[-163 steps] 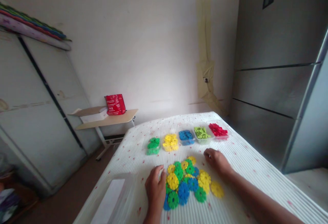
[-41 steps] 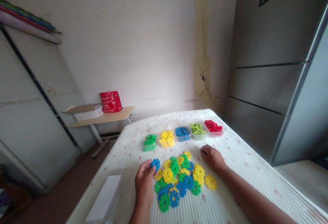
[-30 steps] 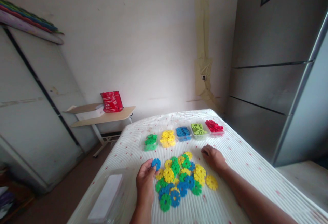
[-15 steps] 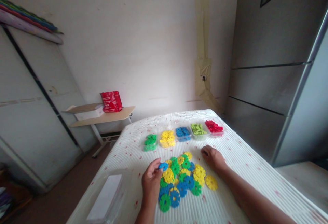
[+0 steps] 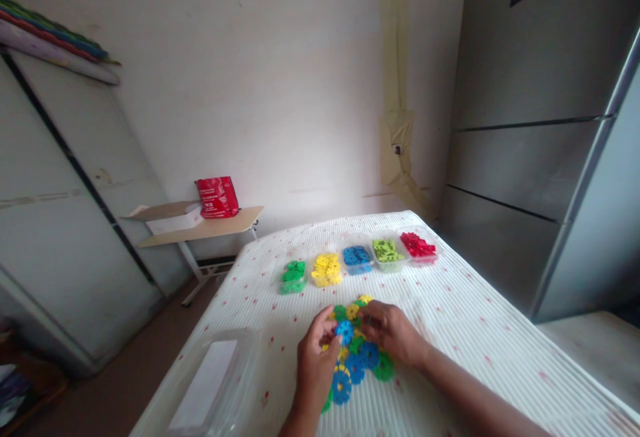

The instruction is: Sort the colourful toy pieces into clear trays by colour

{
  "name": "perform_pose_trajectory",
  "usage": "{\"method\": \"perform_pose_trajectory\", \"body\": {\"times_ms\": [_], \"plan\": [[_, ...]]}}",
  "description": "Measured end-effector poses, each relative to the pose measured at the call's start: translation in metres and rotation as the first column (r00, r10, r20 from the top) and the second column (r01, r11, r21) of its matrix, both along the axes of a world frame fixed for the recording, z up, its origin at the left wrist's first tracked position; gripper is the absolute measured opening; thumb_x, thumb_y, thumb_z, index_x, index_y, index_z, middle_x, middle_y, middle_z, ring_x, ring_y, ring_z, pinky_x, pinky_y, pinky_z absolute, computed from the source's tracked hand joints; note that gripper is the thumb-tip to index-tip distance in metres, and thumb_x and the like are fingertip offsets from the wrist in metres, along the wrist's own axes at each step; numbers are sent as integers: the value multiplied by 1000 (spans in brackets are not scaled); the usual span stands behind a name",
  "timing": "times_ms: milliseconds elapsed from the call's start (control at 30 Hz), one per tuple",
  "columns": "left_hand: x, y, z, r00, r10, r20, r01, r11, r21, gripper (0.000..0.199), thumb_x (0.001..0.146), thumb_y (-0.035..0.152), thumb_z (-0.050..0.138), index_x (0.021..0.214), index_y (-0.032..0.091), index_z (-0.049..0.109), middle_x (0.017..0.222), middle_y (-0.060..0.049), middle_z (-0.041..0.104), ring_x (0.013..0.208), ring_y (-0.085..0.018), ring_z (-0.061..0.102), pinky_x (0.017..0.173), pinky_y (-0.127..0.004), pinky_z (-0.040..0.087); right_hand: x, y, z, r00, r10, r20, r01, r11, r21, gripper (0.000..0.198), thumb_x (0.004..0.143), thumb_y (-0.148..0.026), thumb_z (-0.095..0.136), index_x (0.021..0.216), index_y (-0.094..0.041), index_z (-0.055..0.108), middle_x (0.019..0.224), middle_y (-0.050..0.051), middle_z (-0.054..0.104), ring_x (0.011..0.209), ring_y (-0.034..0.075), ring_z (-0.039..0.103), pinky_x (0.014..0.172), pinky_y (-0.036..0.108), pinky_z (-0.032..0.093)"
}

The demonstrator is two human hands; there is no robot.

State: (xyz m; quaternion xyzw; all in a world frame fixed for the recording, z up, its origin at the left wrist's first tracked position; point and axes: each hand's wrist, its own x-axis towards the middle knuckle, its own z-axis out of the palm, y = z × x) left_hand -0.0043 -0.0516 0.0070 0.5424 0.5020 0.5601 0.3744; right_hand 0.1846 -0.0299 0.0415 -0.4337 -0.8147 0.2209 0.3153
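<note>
My left hand (image 5: 320,350) pinches a blue notched plastic disc (image 5: 344,332) above the left side of a loose cluster of flower-like discs. Green, yellow and blue pieces make up that cluster, among them a blue disc (image 5: 341,387) near its front and a green disc (image 5: 384,366) at its right. Over the cluster's right side, close to the held piece, is my right hand (image 5: 393,334). Its fingers are curled, and whatever they grip, if anything, is hidden. Both hands cover parts of the cluster.
Behind the cluster, clear tubs hold green pieces (image 5: 293,274), yellow pieces (image 5: 327,268), blue pieces (image 5: 357,257), lime pieces (image 5: 387,250) and red pieces (image 5: 418,245). A clear plastic container (image 5: 240,364) lies at the left. A fridge (image 5: 505,157) stands beyond the table's right side.
My left hand has moved right, carrying the blue disc over the cluster. My right hand has come left and nearer, from the bare tablecloth onto the cluster.
</note>
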Motion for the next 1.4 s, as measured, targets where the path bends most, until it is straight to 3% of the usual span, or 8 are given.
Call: {"method": "perform_pose_trajectory", "body": {"times_ms": [267, 433, 567, 733, 867, 1033, 1267, 1400], "plan": [[6, 0, -4, 993, -121, 3, 120, 992, 40, 56, 69, 13, 57, 124, 17, 48, 88, -4, 64, 77, -14, 61, 70, -24, 50, -8, 0, -8, 983, 70, -168, -91, 988, -121, 19, 78, -28, 54, 89, -16, 64, 77, 2, 65, 67, 13, 56, 62, 22, 41], [8, -1, -6, 992, -107, -65, 111, 992, 64, 55, 68, 13, 56, 123, 16, 49, 91, -5, 63, 75, -13, 61, 70, -25, 51, -6, 0, -2, 976, 122, -182, -154, 972, -175, 12, 73, -21, 56, 80, -15, 64, 72, 0, 62, 64, 12, 52, 58, 20, 39], [2, -1, -3, 988, -19, -152, 34, 995, 97, 42, 73, 21, 54, 115, 17, 56, 97, -7, 64, 76, -15, 62, 71, -27, 51, 1, 7, 6, 982, 134, -134, -170, 932, -319, 4, 65, -14, 59, 68, -16, 62, 56, -5, 52, 52, 7, 43, 46, 17, 31], [-15, 6, -1, 941, 237, -240, -190, 961, 202, 27, 75, 27, 51, 97, 17, 64, 94, -8, 67, 81, -19, 62, 71, -29, 50, 10, 35, 18, 986, -37, -162, -36, 904, -427, 6, 59, -10, 60, 59, -16, 59, 48, -6, 52, 43, 6, 45, 40, 15, 32], [-30, 15, -7, 897, 354, -263, -300, 927, 225, 27, 71, 29, 52, 91, 17, 66, 88, -8, 68, 75, -19, 62, 67, -29, 50, 5, 73, 30, 946, -238, -218, 140, 911, -388, 1, 66, -14, 59, 66, -15, 59, 43, -6, 51, 37, 6, 46, 36, 15, 34], [-39, 22, -16, 877, 363, -316, -318, 930, 186, 29, 68, 30, 52, 90, 16, 66, 85, -8, 68, 72, -20, 62, 71, -32, 50, -2, 109, 36, 838, -434, -331, 350, 892, -285, 23, 75, -20, 54, 96, -11, 59, 61, 2, 63, 51, 10, 60, 47, 18, 45], [-36, 22, -17, 895, 300, -329, -274, 954, 123, 27, 67, 28, 51, 87, 18, 66, 87, -7, 68, 80, -21, 62, 76, -34, 49, 14, 86, -4, 857, -452, -250, 421, 891, -166, 18, 67, -18, 45, 78, -17, 60, 60, -1, 62, 51, 12, 60, 51, 22, 45], [-31, 17, -11, 864, 233, -445, -195, 972, 130, 27, 68, 27, 52, 88, 18, 67, 92, -7, 67, 92, -23, 60, 87, -36, 44, 35, 64, -22, 893, -420, -160, 405, 906, -120, 17, 66, -23, 44, 70, -19, 60, 59, -1, 62, 53, 14, 59, 54, 23, 43]]}}
